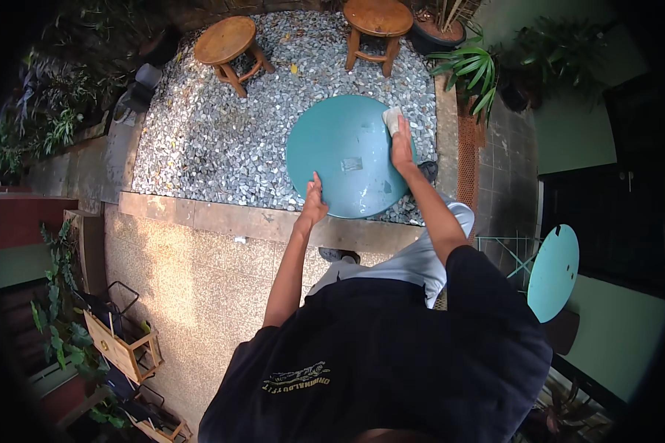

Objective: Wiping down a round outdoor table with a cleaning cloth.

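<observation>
A round green table point(332, 138) stands before me on gravel, its top marked by worn patches and wet-looking streaks. My right hand point(402, 145) reaches to its far right rim, with a folded pale cloth or pad point(392, 119) held under the fingers against the edge. At the near left rim, my left hand point(313, 204) touches the table with one finger extended over the top. The other left fingers are largely hidden, so their grip on the rim is unclear. A rectangular patch point(352, 164) shows near the middle of the tabletop.
Two wooden stools point(225, 40) point(378, 17) stand on the gravel beyond the table. A stone curb point(227, 217) divides gravel from tiled floor. Potted plants point(472, 69) line the right side. Behind me to the right is a turquoise round table point(554, 274); wooden-armed chairs point(116, 346) stand lower left.
</observation>
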Demonstrator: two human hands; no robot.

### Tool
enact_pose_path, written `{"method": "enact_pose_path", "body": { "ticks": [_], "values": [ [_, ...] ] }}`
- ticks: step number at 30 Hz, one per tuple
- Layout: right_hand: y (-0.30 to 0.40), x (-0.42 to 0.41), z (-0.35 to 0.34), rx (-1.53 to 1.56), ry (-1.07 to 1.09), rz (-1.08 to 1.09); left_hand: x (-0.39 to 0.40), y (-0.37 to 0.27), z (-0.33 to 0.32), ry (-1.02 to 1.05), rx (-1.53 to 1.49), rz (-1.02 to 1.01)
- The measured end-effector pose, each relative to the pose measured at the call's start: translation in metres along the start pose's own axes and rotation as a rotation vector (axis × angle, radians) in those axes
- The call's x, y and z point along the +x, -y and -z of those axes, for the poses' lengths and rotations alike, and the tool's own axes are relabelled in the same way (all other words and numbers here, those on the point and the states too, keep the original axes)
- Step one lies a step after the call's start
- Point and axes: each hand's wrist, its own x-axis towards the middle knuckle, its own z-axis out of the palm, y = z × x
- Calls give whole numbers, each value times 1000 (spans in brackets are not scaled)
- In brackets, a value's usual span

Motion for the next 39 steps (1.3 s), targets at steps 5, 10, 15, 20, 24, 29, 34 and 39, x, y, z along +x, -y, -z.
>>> {"method": "enact_pose_path", "body": {
  "ticks": [5, 10, 15, 20, 24, 29, 34, 39],
  "values": [
    [80, -32, -99, 175, -135, 91, -13, -4, 13, -151, -118, 111],
    [87, -53, -67, 160, 527, 527, -3, -59, 35, -213, -1279, 807],
    [63, 1, 10, 366, 532, 398, -19, -57, 51, -318, -1203, 887],
    [-58, 117, -14, 13, -254, -46, 12, -85, 28, -291, -1277, 776],
    [40, 93, -131, -38, -270, 42, -32, -47, 23, -362, -1256, 586],
    [115, 17, -181, 254, 229, 416, -39, -44, 14, -423, -120, 83],
    [135, -29, -87, 311, 901, 654, -60, -43, 20, -636, 37, 133],
    [80, 31, 6, 350, 994, 406, -75, -4, 14, -609, -163, 284]
  ]
}}
